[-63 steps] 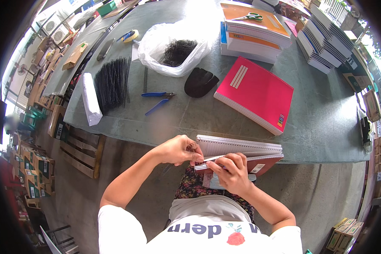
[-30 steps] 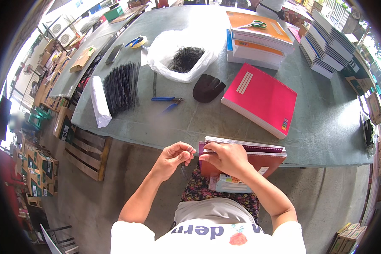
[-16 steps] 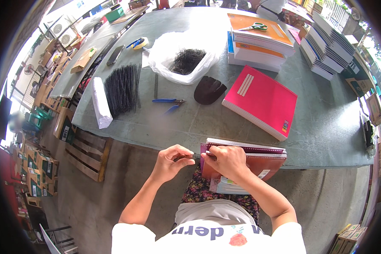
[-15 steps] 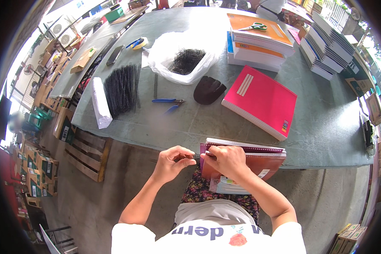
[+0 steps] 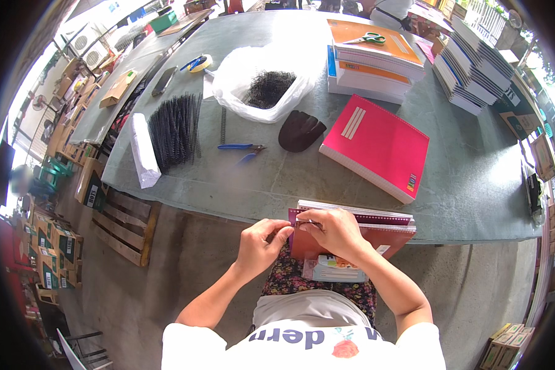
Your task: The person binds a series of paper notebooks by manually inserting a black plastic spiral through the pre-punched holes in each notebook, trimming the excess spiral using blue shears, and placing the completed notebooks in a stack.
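Observation:
At the near edge of the table, a notebook with a brownish-red cover (image 5: pixel 372 239) stands with its hole-punched edge up. My right hand (image 5: pixel 334 234) is closed over its left part, fingers on the punched edge. Beside that edge's left end, my left hand (image 5: pixel 260 245) is pinched; whatever lies between its fingertips is too small to tell. A stack of pages with a dark red punched strip (image 5: pixel 382 218) stands right behind the notebook. Below my right hand, a light-blue printed cover (image 5: pixel 334 271) shows near my lap.
Black spiral coils (image 5: pixel 176 132) lie beside a white roll (image 5: pixel 144 151). A white bag (image 5: pixel 228 80) holds tangled black coil. Nearby are blue pliers (image 5: pixel 240 147), a black pad (image 5: pixel 301 131), pink notebooks (image 5: pixel 382 145), and green scissors (image 5: pixel 369 39) on an orange-covered stack (image 5: pixel 376 80).
My left hand has moved right, up to the notebook's punched edge, and its fingertips have come together. My right hand keeps its hold with its fingers slightly shifted.

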The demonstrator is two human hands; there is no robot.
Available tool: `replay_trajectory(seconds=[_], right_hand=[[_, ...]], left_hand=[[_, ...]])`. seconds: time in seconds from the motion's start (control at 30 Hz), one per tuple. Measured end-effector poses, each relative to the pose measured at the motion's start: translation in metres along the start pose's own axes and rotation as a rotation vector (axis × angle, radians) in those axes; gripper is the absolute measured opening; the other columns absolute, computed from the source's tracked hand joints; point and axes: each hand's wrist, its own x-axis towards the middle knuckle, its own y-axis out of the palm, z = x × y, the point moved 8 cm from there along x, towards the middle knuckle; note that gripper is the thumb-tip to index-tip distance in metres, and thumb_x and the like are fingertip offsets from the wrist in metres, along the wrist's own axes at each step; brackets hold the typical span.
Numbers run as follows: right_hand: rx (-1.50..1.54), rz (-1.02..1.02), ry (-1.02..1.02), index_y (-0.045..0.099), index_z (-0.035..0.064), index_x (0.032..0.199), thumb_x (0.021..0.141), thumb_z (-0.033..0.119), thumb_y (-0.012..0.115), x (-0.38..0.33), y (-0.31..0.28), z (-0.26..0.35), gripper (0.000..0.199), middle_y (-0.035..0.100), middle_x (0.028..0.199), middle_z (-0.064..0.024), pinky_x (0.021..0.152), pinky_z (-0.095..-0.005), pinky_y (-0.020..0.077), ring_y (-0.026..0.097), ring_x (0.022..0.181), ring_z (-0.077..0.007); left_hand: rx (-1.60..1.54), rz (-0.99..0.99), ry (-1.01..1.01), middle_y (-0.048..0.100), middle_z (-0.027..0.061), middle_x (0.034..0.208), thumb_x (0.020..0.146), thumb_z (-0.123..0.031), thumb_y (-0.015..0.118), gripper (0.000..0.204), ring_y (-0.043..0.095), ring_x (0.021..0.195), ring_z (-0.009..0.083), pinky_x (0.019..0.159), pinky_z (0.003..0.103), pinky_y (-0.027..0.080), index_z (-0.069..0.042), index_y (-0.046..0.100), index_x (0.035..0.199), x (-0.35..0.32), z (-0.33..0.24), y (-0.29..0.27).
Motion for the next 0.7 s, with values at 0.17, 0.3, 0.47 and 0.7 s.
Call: replay_trajectory(seconds=[0.17, 0.3, 0.47, 0.7], right_hand=[[-0.06, -0.079, -0.073, 0.068, 0.0117, 0.096, 0.079, 0.017, 0.065, -0.003, -0.003, 0.009, 0.019, 0.066, 0.085, -0.0098, 0.069, -0.0388, 0.0504, 0.064, 0.079, -0.0295], [-0.003, -0.098, -0.18, 0.065, 0.0094, 0.097, 0.078, 0.016, 0.064, -0.008, -0.002, 0.019, 0.019, 0.065, 0.088, -0.0098, 0.07, -0.0393, 0.0511, 0.063, 0.086, -0.0286], [-0.245, 0.049, 0.023, 0.063, 0.0097, 0.094, 0.085, 0.024, 0.059, -0.005, 0.005, 0.001, 0.017, 0.065, 0.084, -0.01, 0.067, -0.0379, 0.0496, 0.063, 0.081, -0.029], [-0.042, -0.299, -0.15, 0.063, 0.0106, 0.089, 0.089, 0.034, 0.054, -0.005, -0.011, 0.015, 0.025, 0.065, 0.081, -0.0082, 0.062, -0.0387, 0.0488, 0.063, 0.074, -0.0282]], left_hand=[[0.096, -0.039, -0.067, 0.064, 0.0126, 0.078, 0.08, -0.01, 0.067, 0.013, 0.061, 0.064, 0.0222, 0.057, 0.032, 0.049, 0.0, 0.065, 0.089, 0.001, 0.003, 0.004], [0.45, -0.1, 0.399, 0.059, 0.0109, 0.07, 0.078, -0.005, 0.068, 0.016, 0.058, 0.055, 0.023, 0.055, 0.034, 0.049, -0.004, 0.063, 0.093, 0.005, -0.038, 0.0], [0.211, 0.479, -0.291, 0.058, 0.0054, 0.084, 0.084, -0.015, 0.066, 0.016, 0.06, 0.063, 0.0166, 0.057, 0.031, 0.048, -0.005, 0.062, 0.095, 0.015, 0.021, 0.001], [0.026, 0.421, -0.34, 0.058, 0.0081, 0.08, 0.083, -0.019, 0.067, 0.018, 0.057, 0.066, 0.0185, 0.06, 0.031, 0.047, -0.007, 0.062, 0.096, 0.018, 0.03, -0.004]])
